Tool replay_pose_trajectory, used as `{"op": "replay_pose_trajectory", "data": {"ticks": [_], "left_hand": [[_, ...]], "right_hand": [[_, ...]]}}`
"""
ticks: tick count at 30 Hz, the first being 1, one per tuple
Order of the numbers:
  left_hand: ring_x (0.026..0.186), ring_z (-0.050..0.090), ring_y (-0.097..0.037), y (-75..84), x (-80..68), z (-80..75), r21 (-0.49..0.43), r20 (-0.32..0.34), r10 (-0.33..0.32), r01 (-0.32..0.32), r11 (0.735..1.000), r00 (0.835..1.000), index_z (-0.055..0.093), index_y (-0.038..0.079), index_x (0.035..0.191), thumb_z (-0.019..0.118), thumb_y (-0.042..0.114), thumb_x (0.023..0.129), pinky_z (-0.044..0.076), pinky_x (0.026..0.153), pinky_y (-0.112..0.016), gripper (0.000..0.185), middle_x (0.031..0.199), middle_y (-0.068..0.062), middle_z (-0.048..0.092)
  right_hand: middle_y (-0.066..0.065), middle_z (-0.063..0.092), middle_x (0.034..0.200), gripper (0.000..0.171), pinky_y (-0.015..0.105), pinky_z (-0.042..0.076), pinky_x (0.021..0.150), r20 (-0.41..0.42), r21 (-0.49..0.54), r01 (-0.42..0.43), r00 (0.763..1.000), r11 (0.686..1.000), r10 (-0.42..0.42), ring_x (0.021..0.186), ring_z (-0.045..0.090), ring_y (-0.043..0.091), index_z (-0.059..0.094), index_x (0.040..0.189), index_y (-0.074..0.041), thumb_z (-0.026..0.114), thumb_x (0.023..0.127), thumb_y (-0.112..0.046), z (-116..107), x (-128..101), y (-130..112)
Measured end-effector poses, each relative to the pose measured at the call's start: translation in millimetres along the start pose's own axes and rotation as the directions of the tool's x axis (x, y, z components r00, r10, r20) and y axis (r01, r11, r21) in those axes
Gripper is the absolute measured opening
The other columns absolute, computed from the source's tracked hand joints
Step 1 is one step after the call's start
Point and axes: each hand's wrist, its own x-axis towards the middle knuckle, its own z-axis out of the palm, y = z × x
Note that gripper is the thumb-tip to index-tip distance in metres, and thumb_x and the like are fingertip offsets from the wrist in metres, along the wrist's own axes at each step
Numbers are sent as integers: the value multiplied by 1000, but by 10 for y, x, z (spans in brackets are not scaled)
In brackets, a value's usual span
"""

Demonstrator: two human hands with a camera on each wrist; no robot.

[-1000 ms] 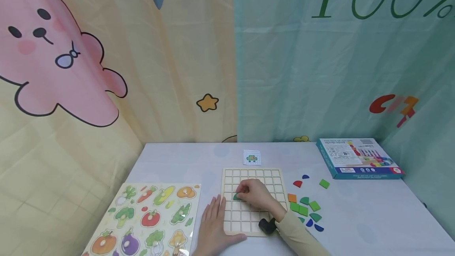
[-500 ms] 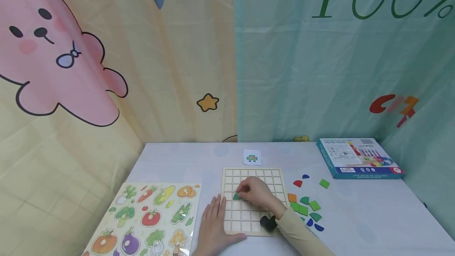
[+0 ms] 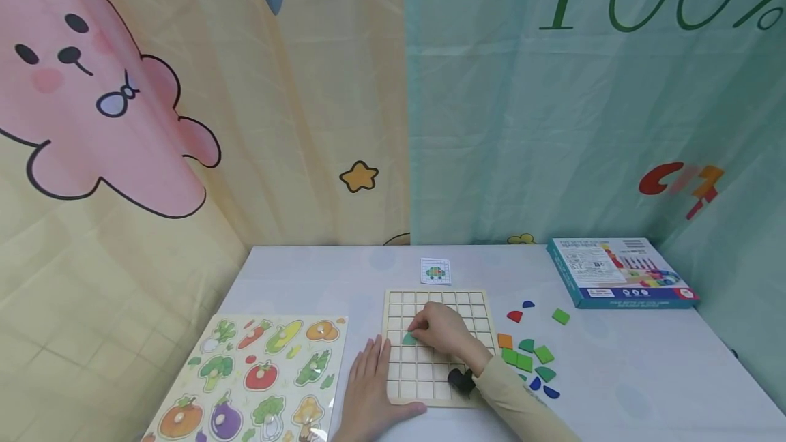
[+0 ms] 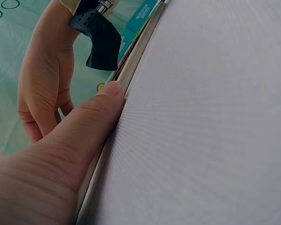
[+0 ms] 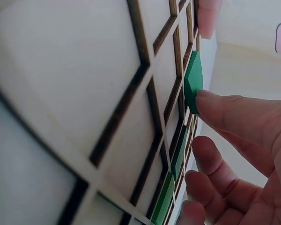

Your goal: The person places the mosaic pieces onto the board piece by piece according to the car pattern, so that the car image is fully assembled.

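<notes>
A grid board (image 3: 402,391) with raised lines lies on the table in the head view. Over its upper left squares, my right hand (image 3: 443,328) pinches a dark green quarter-circle tile (image 5: 193,82) between thumb and finger. The right wrist view shows that tile tipped against the grid lines, with green tiles (image 5: 178,153) set in squares beside it, mostly hidden by the hand in the head view. My left hand (image 3: 370,391) lies with straight fingers along the board's left edge. Its thumb (image 4: 96,110) rests against the front edge.
Loose green, blue, red and orange tiles (image 3: 525,363) lie right of the board. A small pattern card (image 3: 435,280) sits behind it. A vegetable puzzle sheet (image 3: 286,360) is at left, a teal box (image 3: 614,275) at back right. A black wrist device (image 3: 462,382) hangs under the right wrist.
My right hand has shifted slightly away from me, and a bit more of the green tile shows beside its fingertips. The left hand stays where it was.
</notes>
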Motion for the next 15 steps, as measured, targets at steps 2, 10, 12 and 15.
{"op": "replay_pose_trajectory", "data": {"ticks": [2,10,12,15], "left_hand": [[142,12,-29,-1,-2,-1,2,1,-1,1,1000,1000,25,4,150,56,86,58,9,113,-44,127,155,-13,21],[142,13,-30,1,3,-3,15,2,-3,3,1000,1000,26,4,149,55,87,58,12,113,-46,127,154,-13,22],[141,14,-30,2,5,-4,14,5,-5,5,1000,1000,26,4,149,55,87,58,12,113,-46,127,154,-14,22],[141,14,-30,3,7,-4,11,6,-4,4,1000,1000,26,3,149,56,87,58,12,113,-46,127,154,-14,22]], "right_hand": [[-12,54,76,6,24,43,59,3,-4,-5,1000,1000,5,65,47,6,76,80,-14,74,82,-19,3,8,1],[-12,57,75,7,24,43,59,7,-10,-3,1000,1000,3,65,47,6,76,79,-14,76,81,-21,4,12,-12],[-13,57,75,6,24,44,59,5,-13,-4,1000,1000,4,64,47,5,76,79,-15,75,81,-20,2,6,-18],[-13,58,73,8,24,44,58,-1,-16,-2,1000,1000,2,63,47,5,76,79,-13,75,81,-21,-1,-6,-23]]}}
